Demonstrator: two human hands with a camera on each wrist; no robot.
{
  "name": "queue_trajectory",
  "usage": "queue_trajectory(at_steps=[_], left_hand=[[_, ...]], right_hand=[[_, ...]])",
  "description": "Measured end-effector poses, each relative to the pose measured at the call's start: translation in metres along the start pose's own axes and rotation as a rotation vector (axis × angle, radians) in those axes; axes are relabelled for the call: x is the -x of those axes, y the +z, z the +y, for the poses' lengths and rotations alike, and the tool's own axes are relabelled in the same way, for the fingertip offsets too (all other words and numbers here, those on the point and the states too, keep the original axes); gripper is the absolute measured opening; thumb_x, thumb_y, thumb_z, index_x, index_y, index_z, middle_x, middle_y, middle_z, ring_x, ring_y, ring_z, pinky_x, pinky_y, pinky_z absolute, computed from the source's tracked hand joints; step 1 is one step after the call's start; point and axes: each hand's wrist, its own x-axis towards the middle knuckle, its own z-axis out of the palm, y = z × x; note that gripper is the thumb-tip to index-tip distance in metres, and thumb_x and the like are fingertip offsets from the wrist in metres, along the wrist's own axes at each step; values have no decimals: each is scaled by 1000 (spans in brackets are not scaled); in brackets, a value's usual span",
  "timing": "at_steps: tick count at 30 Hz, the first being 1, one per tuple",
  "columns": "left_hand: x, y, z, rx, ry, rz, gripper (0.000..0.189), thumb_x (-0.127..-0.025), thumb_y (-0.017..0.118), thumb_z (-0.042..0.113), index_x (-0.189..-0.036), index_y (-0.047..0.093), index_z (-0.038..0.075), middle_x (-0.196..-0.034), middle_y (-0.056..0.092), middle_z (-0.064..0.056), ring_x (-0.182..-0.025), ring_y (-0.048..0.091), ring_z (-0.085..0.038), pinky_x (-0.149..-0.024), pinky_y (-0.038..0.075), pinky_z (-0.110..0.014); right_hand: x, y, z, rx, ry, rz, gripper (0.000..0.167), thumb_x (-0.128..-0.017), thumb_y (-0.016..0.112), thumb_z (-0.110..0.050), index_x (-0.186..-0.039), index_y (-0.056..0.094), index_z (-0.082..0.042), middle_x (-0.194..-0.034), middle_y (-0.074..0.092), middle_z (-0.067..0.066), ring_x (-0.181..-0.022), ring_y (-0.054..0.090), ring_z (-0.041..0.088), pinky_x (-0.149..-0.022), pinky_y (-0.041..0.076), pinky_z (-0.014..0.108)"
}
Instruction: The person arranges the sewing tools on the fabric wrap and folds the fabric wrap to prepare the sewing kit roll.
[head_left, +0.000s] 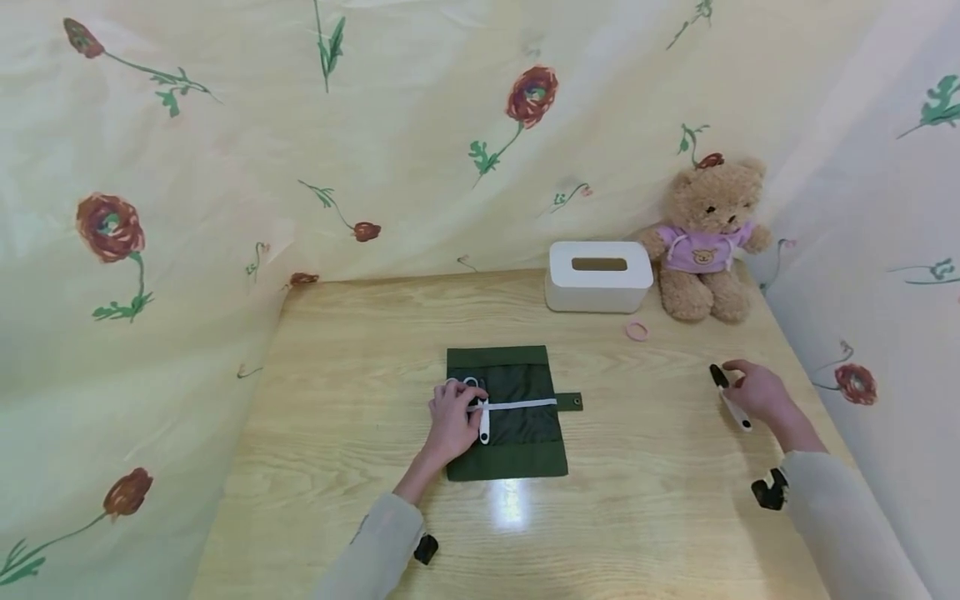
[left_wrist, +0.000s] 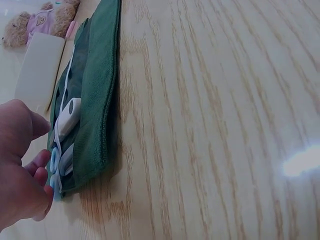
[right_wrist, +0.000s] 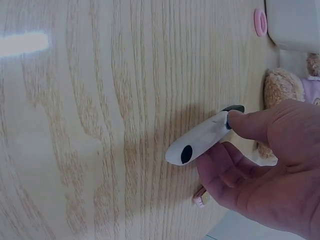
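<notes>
A dark green tool roll lies spread on the wooden table, crossed by a white elastic band. Tucked under the band are a white handle with a dark dot and scissors, whose pale finger loops show beside it. My left hand rests over the roll's left part, thumb and fingers apart around the loops and band. Far to the right, my right hand pinches a white-handled tool with a black end between thumb and fingers, just over the table. The tool's exact kind is unclear.
A white tissue box stands at the back right, beside a teddy bear in a purple top. In front of them lies a pink ring. Flowered cloth hangs behind and at both sides of the table.
</notes>
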Motion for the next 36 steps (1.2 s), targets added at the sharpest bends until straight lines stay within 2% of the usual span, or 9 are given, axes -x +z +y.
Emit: queue_trajectory(at_steps=[7, 12, 19, 28, 36], left_hand=[[-1, 2, 0, -14, 12, -29, 23, -91, 69, 5, -113, 69, 13, -113, 50, -14, -106, 38, -34, -86, 31, -53], [-2, 3, 2, -26, 4, -57, 26, -91, 71, 8, -115, 69, 15, -115, 49, -13, -108, 37, -34, -88, 30, -53], [-4, 7, 4, -67, -13, -71, 26, -89, 74, 9, -113, 71, 17, -115, 47, -14, -107, 36, -35, -87, 29, -53], [-2, 9, 6, -74, -1, -35, 21, -86, 77, 7, -105, 75, 15, -115, 48, -15, -105, 36, -36, -83, 29, -53], [-5, 10, 6, -99, -48, -89, 23, -89, 75, 11, -110, 75, 18, -119, 47, -14, -108, 36, -36, -85, 29, -54]], right_hand=[[-2, 6, 3, -9, 21, -6, 49, -88, 61, -2, -128, 41, 19, -88, 58, 31, -71, 57, 32, -59, 45, 41], [-1, 8, 0, -29, 40, -3, 53, -88, 62, -2, -130, 38, 19, -83, 55, 26, -67, 53, 29, -57, 43, 38], [-2, 12, -2, -36, 28, -9, 56, -87, 64, -4, -130, 36, 19, -88, 58, 32, -73, 59, 34, -59, 46, 39], [-3, 13, -3, -45, -12, -19, 59, -86, 69, -4, -130, 37, 16, -86, 60, 29, -73, 59, 34, -61, 46, 40], [1, 16, -4, -99, -23, -14, 58, -87, 70, -4, -130, 37, 16, -87, 60, 29, -69, 61, 29, -58, 49, 38]])
